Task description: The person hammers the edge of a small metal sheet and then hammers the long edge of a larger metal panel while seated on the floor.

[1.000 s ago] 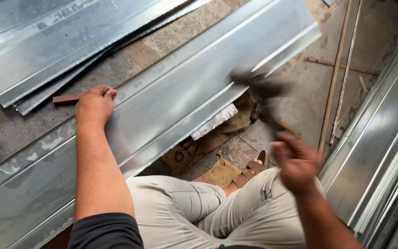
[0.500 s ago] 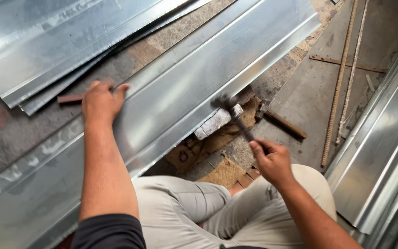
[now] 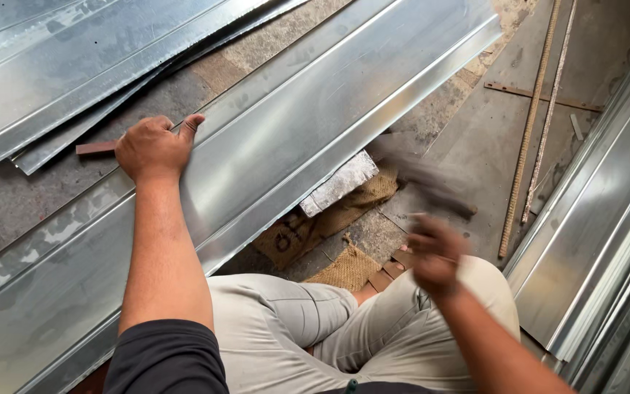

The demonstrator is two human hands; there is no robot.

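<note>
Hammering the sheet's fold

Your left hand (image 3: 153,146) presses flat on the metal sheet (image 3: 315,124); right hand (image 3: 435,252) probably grips the blurred hammer (image 3: 421,179). Aim beside those fingers.

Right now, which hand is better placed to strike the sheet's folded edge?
Right hand: it grips the blurred hammer beside the folded edge. Left hand lies flat on the galvanized sheet, steadying it.

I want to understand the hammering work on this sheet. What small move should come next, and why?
Probably bring the hammer down on the folded edge of the metal sheet above the wooden block. The right hand holds it raised and blurred beside that edge, while the left hand presses the sheet flat, so the edge looks braced for a blow.
</note>
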